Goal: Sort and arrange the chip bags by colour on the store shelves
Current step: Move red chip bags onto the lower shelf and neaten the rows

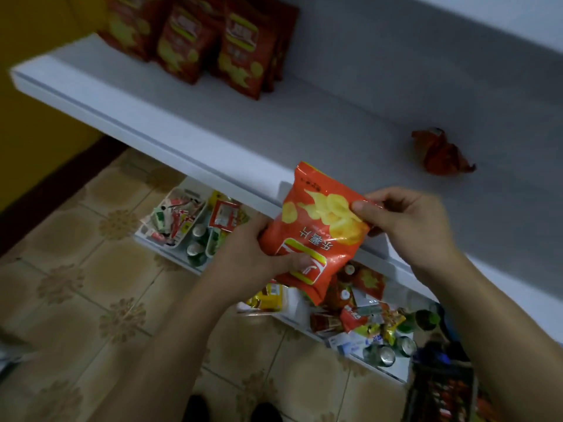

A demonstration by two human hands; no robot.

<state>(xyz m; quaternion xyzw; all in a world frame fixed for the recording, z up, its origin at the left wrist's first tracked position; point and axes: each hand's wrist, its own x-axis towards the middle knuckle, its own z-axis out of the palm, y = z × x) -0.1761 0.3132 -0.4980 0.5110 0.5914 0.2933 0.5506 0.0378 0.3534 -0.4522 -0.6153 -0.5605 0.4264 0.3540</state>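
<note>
Orange chip bag (316, 239) sits between your hands, over the shelf edge (152, 138): left hand (253, 254) grips its lower part, right hand (405, 217) pinches a top corner, likely to turn it upright like the red bags (213, 41) up-left. Lettering blurred, crumpled wrapper (441, 153) unidentifiable.

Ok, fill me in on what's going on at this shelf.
A person holds a red chip bag in both hands over the front edge of the white shelf: the left hand grips its near end, the right hand pinches its right edge. More red bags stand upright at the shelf's left end, and a crumpled red wrapper lies alone further right.
</note>
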